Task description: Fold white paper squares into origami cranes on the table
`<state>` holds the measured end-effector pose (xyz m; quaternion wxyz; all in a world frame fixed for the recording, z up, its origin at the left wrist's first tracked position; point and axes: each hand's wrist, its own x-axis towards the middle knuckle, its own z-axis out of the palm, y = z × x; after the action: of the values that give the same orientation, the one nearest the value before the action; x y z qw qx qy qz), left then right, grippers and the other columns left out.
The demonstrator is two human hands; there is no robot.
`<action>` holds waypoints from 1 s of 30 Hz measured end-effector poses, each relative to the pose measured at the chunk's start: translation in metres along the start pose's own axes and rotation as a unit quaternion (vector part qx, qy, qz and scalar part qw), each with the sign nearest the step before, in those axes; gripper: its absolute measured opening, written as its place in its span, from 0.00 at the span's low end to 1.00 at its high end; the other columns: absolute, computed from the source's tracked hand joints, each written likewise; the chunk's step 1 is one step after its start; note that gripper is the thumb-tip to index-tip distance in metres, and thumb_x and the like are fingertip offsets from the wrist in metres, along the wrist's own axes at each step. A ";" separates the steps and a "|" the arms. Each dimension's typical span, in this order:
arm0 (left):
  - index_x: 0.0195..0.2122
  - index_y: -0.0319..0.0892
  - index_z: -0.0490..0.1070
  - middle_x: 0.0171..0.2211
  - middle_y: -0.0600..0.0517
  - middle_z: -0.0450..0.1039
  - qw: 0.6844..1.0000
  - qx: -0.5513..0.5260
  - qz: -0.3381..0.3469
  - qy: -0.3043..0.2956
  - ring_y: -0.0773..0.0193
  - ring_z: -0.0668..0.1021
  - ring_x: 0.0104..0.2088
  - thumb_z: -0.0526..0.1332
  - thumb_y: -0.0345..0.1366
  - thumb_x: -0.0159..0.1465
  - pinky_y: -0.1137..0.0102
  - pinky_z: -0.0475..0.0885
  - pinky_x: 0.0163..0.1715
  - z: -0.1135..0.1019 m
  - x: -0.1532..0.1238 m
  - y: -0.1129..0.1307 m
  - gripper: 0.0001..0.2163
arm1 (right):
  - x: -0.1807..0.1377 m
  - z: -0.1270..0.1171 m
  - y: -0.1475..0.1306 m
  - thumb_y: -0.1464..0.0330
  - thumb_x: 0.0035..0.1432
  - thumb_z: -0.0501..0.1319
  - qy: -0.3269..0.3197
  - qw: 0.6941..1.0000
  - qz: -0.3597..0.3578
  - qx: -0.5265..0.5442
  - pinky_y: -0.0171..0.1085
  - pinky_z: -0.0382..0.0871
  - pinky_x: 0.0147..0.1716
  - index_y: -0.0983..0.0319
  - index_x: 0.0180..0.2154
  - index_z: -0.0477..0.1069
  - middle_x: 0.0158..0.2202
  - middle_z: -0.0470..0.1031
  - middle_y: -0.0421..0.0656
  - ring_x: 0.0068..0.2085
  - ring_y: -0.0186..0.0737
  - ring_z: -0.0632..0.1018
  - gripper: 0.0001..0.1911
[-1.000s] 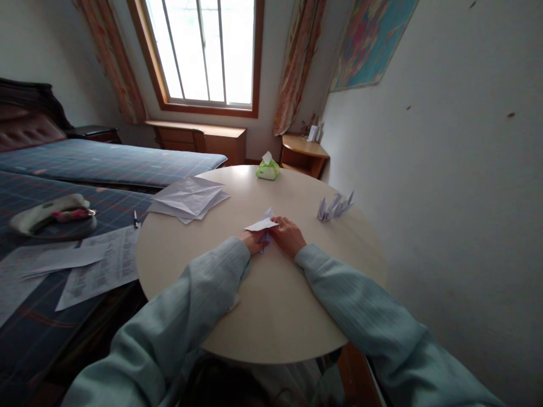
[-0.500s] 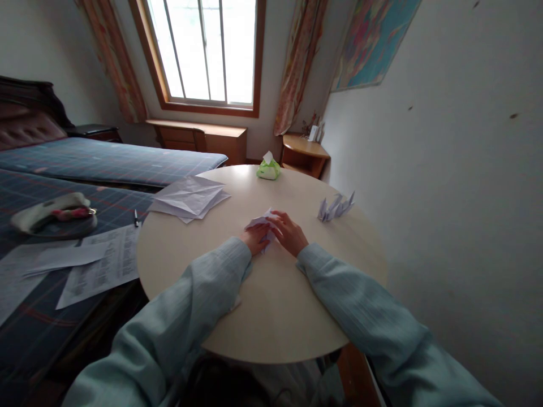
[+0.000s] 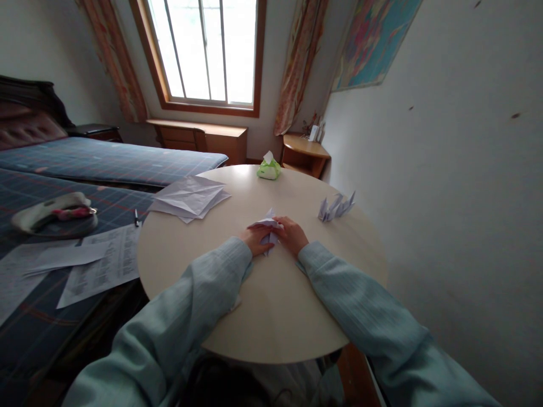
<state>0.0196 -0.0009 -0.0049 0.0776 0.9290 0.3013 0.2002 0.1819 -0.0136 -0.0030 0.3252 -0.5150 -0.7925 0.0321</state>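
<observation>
A small folded white paper piece lies near the middle of a round beige table. My left hand pinches its left side and my right hand pinches its right side, fingers closed on the folds. Both hands rest on the tabletop. Pale blue sleeves cover both arms up to the wrists. Most of the paper is hidden under my fingers.
Several folded paper cranes sit at the table's right. A stack of creased white sheets lies at its left, a green tissue pack at the far edge. Printed pages and a pencil case lie on the bed to the left.
The paper flap that stood raised a second ago has been folded down flat. My right hand's fingers spread over it, then closed back on the piece.
</observation>
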 end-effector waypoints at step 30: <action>0.25 0.39 0.69 0.26 0.50 0.72 0.986 0.070 -0.109 0.102 0.64 0.73 0.29 0.50 0.41 0.57 0.71 0.66 0.29 -0.010 0.002 0.017 0.13 | -0.001 0.010 -0.007 0.66 0.47 0.57 -0.049 0.995 -0.084 0.019 0.40 0.62 0.42 0.65 0.42 0.62 0.38 0.69 0.47 0.40 0.39 0.68 0.18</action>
<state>0.0263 -0.0128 0.0091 0.0021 0.8687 0.4202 0.2624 0.1713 -0.0152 -0.0085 0.2974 -0.4379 -0.8472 0.0449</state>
